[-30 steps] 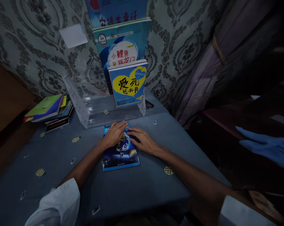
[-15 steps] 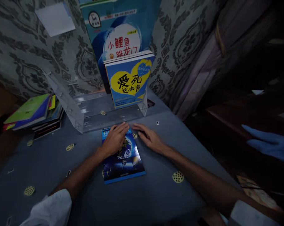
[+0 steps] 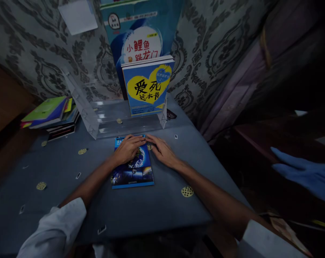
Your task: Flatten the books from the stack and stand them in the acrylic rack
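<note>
Blue-&-yellow bk (image 3: 145, 104) read 爱死这本书 in black on a yellow heart; teal bk (image 3: 162, 23) behind it read 小鲤鱼跳龙门 in red & black on a white oval. Dark-blue bk (image 3: 132, 179) had a title starting 少儿, rest hidden by fingers; small print at its foot too tiny to read.

Table (image 3: 157, 211) wore a blue-grey cloth w/ yellowish dotted ovals & small stamp-like prints. Clear stand (image 3: 84, 111) stood nr the wall side, blue-&-yellow bk upright at its R end; bk stack (image 3: 48, 113) lay to its L. Dim rm: patterned wall (image 3: 213, 46) w/ white card (image 3: 79, 18), tied purple curtain (image 3: 232, 96), blue glove (image 3: 307, 177) far R (worn or not, can't tell).

Dark-blue bk lay flat on the table just in front of the stand. L hand (image 3: 129, 148) rested flat on its upper part, fingers extended, gripping nothing. R hand (image 3: 164, 153) was unclenched, fingers loosely bent, by the bk's upper R edge, nr L fingertips; contact unclear.
</note>
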Available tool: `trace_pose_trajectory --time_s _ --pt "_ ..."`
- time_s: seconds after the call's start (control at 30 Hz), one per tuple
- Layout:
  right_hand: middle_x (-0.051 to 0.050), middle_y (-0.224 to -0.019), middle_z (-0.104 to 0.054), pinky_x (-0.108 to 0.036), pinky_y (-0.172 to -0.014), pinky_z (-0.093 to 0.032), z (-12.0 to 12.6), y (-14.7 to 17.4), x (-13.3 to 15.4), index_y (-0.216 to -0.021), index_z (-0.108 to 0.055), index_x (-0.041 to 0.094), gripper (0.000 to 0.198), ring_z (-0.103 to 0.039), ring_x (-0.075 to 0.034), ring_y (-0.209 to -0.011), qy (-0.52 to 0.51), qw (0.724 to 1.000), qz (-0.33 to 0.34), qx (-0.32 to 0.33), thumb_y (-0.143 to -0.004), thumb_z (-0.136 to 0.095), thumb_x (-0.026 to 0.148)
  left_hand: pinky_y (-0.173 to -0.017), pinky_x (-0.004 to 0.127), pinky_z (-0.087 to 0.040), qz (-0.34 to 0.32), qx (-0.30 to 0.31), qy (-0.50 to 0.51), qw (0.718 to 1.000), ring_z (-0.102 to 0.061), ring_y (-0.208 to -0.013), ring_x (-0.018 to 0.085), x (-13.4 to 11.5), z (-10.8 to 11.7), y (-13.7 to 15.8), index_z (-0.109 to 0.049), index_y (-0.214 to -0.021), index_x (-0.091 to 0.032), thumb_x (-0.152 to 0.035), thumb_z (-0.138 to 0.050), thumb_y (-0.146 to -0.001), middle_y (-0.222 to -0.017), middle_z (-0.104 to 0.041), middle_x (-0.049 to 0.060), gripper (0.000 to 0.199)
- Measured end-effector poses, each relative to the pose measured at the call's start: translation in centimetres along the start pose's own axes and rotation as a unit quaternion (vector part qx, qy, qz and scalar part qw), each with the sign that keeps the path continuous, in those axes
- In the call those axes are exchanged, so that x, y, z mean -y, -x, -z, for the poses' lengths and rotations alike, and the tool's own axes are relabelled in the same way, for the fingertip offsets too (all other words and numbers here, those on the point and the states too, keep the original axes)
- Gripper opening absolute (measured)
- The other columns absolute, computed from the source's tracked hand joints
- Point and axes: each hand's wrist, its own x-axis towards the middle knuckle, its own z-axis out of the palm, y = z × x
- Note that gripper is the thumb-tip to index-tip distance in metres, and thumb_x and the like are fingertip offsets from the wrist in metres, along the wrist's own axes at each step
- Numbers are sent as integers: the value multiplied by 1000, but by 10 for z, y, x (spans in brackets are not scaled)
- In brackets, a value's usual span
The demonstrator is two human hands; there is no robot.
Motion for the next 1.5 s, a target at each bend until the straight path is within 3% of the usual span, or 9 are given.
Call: trace_pose_trajectory --time_s 0.27,0.47,0.73,1.03,1.2,1.37,1.5 --pt "-11 -132 -66 -52 -107 -43 -3 -1 -2 -145 -45 22 51 -57 -27 -126 18 1000 -1 -2 -94 -42 19 -105 45 -43 -1 -15 -18 1000 -57 -126 24 -23 0 11 -66 -126 -21 -6 -47 -90 -132 -64 11 43" --pt "-11 -130 -67 -50 -106 -45 -4 -4 -3 -137 -54 19 47 -59 -27 -124 37 999 11 1 -91 -45 16 -104 45 -45 -38 -7 15 999 -58 -122 25 -56 5 38 -65 -128 -22 -9 -46 -92 -129 -63 11 42" --pt "-12 -136 -63 -51 -108 -43 -3 -5 -2 -137 -55 18 46 -56 -27 -125 72 997 14 17 -93 -43 18 -109 47 -41 -59 33 59 996 -51 -132 23 -99 14 78 -59 -134 -26 -7 -43 -94 -138 -59 9 48" --pt "-12 -133 -65 -51 -106 -45 -1 -3 3 -136 -57 20 42 -58 -28 -124 84 996 25 20 -97 -45 29 -112 46 -40 -39 34 89 995 -49 -135 22 -108 16 86 -59 -134 -23 -8 -43 -95 -141 -58 9 45" --pt "-12 -132 -66 -53 -105 -45 -2 -3 0 -135 -59 21 41 -58 -29 -124 80 996 40 18 -96 -48 31 -113 43 -39 -3 49 104 993 -51 -134 20 -90 21 84 -58 -136 -25 -16 -42 -100 -144 -57 6 41" --pt "-14 -134 -65 -54 -106 -45 -2 -3 1 -134 -60 20 41 -58 -30 -125 87 995 45 21 -96 -48 32 -112 46 -42 54 -15 97 994 -54 -131 22 -28 17 76 -62 -132 -23 -18 -43 -98 -140 -60 8 39" --pt "-12 -136 -64 -58 -107 -43 -2 -2 1 -133 -61 23 41 -56 -30 -129 95 994 39 22 -96 -48 32 -113 49 -41 137 -61 87 985 -58 -127 23 20 18 71 -65 -127 -19 -15 -41 -96 -134 -64 10 40"
